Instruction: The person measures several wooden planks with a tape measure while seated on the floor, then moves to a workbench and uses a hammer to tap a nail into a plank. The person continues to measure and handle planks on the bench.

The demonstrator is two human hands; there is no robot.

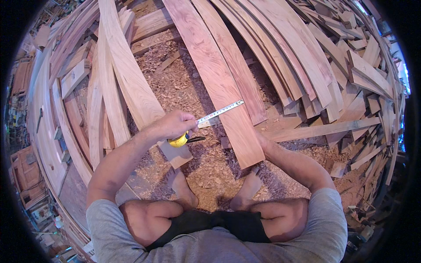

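Observation:
My left hand is closed around a yellow tape measure, its fingers pinching near the start of the pulled-out blade. The white blade lies across the reddish face of a long wooden plank, its tip close to the plank's right edge. The plank's near end is just in front of my feet. At that plank's right edge is my right hand, gripping it from below; its fingers are hidden under the wood. A second reddish plank lies alongside on the right.
Pale boards lean at the left, and stacked long boards stretch away at the right. Offcuts pile up at the far right. Wood shavings cover the floor around my bare feet. A short block lies before my left foot.

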